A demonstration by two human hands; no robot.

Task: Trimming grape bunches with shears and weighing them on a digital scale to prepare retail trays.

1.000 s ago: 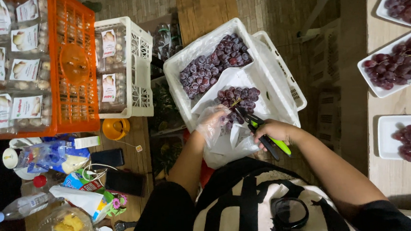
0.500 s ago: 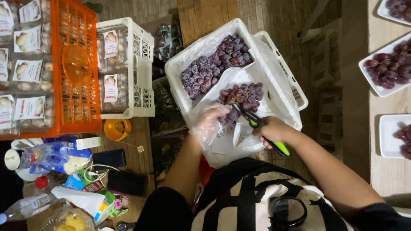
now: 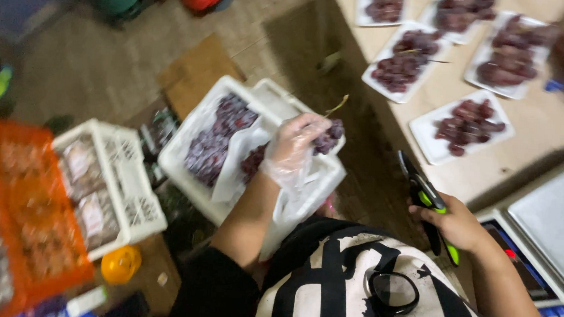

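Clear plastic film covers the left hand (image 3: 292,149) as a loose glove; its fingers are clenched around a bunch of dark purple grapes (image 3: 328,136), whose stem sticks up past the fingertips. The bunch is held just above the near corner of the white crate (image 3: 189,133), which serves as the reference point below. The right hand (image 3: 455,222) is well to the right of the crate, closed around the handles of black-and-green shears (image 3: 425,200); the blades point away from the body and appear shut, though blur prevents certainty.

Inside the crate more purple grapes (image 3: 214,144) lie on a white liner (image 3: 236,169), partly hidden by the left forearm. A second white crate (image 3: 114,181) holding packaged goods stands just left of it, with an orange crate (image 3: 27,221) further left, both blurred. A small yellow container (image 3: 121,263) sits on the floor below and left of the white crate. A piece of brown cardboard (image 3: 192,75) lies beyond the crate.

To the crate's right, across a dark gap, a wooden table (image 3: 544,138) carries several white trays of grapes (image 3: 460,124). A scale (image 3: 552,227) with a metal platform stands at the table's near end, just beside the right hand. Glasses (image 3: 391,296) hang on the person's black-and-white top.
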